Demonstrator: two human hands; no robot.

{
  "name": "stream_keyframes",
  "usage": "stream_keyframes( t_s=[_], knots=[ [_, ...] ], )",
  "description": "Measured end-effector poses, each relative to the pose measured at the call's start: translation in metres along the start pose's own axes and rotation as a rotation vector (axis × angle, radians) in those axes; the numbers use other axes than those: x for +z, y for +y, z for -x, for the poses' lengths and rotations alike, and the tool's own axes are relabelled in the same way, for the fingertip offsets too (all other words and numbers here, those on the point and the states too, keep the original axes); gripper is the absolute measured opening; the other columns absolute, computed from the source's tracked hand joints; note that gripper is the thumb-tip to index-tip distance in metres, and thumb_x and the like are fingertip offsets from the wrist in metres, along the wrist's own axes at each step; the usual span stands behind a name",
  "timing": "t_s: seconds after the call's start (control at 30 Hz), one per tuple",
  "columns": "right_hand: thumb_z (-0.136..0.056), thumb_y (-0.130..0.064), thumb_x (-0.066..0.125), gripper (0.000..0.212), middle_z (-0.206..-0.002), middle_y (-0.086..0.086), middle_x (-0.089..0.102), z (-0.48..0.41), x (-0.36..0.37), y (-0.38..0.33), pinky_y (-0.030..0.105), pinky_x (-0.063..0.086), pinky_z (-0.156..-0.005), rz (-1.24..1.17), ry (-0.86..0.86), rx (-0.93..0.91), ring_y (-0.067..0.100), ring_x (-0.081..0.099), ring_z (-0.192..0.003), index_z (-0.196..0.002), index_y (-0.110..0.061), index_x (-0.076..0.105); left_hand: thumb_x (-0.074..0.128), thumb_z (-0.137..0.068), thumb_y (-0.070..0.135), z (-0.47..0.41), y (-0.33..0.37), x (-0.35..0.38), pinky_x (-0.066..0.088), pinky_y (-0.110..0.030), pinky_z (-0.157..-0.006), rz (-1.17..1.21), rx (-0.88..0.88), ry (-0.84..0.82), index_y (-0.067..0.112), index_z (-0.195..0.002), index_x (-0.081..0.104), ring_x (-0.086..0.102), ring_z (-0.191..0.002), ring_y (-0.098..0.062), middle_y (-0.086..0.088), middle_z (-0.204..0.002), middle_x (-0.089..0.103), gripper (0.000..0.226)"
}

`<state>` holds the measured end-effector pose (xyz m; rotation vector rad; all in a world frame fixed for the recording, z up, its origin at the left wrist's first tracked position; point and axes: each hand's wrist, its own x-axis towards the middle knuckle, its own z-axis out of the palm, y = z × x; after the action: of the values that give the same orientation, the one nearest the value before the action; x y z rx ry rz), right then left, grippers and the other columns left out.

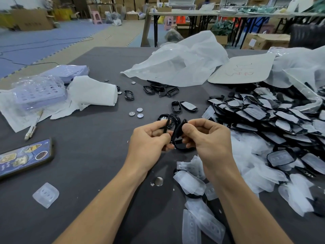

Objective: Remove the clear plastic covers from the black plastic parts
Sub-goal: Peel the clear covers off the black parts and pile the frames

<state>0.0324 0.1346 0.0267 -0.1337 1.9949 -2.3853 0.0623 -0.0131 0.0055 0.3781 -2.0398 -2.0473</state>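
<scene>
Both hands meet over the middle of the dark table (91, 173). My left hand (149, 136) grips a thin black frame piece (165, 126) between its curled fingers. My right hand (207, 136) pinches a black plastic part (177, 132) with thumb and fingers; the two pieces touch between the hands. A big pile of black parts with clear covers (263, 117) lies to the right. Loose clear plastic covers (191, 184) lie under and in front of my right wrist. One single clear cover (46, 194) sits at the near left.
A phone (24, 158) lies at the left edge, with a pen (33, 127) beyond it. Coin cells (136, 113) and one more (159, 181) dot the table. Black frames (159, 89) sit under a white bag (179, 62). Purple trays (40, 90) and white paper (93, 93) stand far left.
</scene>
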Motion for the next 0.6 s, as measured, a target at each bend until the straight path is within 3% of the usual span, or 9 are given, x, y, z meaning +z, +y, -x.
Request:
stream_keyframes(
  t_s=[0.13, 0.23, 0.33, 0.4, 0.5, 0.6],
  knots=[
    [-0.083, 0.001, 0.078, 0.021, -0.069, 0.001, 0.073, -0.002, -0.003, 0.001, 0.022, 0.053, -0.06, 0.111, 0.04, -0.049, 0.009, 0.064, -0.06, -0.072, -0.017, 0.076, 0.064, -0.085, -0.005, 0.002, 0.0, 0.001, 0.061, -0.033, -0.074, -0.028, 0.046, -0.037, 0.04, -0.103, 0.081, 0.071, -0.065, -0.017, -0.003, -0.091, 0.08, 0.051],
    [-0.088, 0.001, 0.071, 0.024, -0.073, -0.002, 0.074, -0.004, -0.006, 0.001, 0.03, 0.058, -0.07, 0.145, 0.035, -0.078, 0.01, 0.067, -0.068, -0.075, -0.02, 0.075, 0.068, -0.086, 0.005, 0.002, -0.002, 0.0, 0.061, -0.037, -0.078, -0.068, 0.047, -0.031, 0.042, -0.105, 0.079, 0.073, -0.066, -0.016, 0.001, -0.092, 0.081, 0.044],
    [-0.099, 0.001, 0.059, 0.028, -0.071, -0.011, 0.065, 0.0, -0.006, 0.003, 0.027, 0.059, -0.065, 0.066, 0.013, -0.072, 0.007, 0.065, -0.066, -0.081, -0.019, 0.067, 0.07, -0.091, 0.013, 0.002, -0.002, 0.001, 0.059, -0.032, -0.078, -0.144, 0.038, -0.014, 0.044, -0.109, 0.076, 0.076, -0.07, -0.012, 0.008, -0.091, 0.081, 0.036],
    [-0.102, -0.002, 0.053, 0.024, -0.073, -0.007, 0.063, 0.003, -0.005, 0.003, 0.027, 0.056, -0.056, 0.082, 0.002, -0.077, 0.013, 0.065, -0.064, -0.087, -0.019, 0.061, 0.07, -0.091, 0.016, 0.003, 0.0, 0.001, 0.054, -0.028, -0.076, -0.192, 0.042, 0.007, 0.046, -0.11, 0.075, 0.075, -0.069, -0.009, 0.01, -0.088, 0.081, 0.035],
    [-0.096, -0.007, 0.065, 0.025, -0.075, -0.005, 0.07, 0.005, -0.006, 0.004, 0.025, 0.052, -0.055, 0.328, -0.008, -0.205, 0.014, 0.065, -0.059, -0.084, -0.028, 0.067, 0.069, -0.089, 0.022, 0.005, 0.006, 0.0, 0.052, -0.024, -0.074, -0.293, 0.068, 0.032, 0.063, -0.096, 0.071, 0.071, -0.069, -0.002, 0.012, -0.081, 0.079, 0.042],
    [-0.084, -0.001, 0.078, 0.032, -0.081, -0.014, 0.076, 0.006, -0.004, 0.003, 0.016, 0.056, -0.067, 0.435, -0.023, -0.277, 0.006, 0.072, -0.073, -0.081, -0.033, 0.08, 0.07, -0.087, 0.02, 0.008, 0.012, -0.001, 0.048, -0.019, -0.072, -0.351, 0.081, 0.046, 0.077, -0.084, 0.062, 0.072, -0.072, 0.001, 0.022, -0.083, 0.077, 0.058]
  ],
)
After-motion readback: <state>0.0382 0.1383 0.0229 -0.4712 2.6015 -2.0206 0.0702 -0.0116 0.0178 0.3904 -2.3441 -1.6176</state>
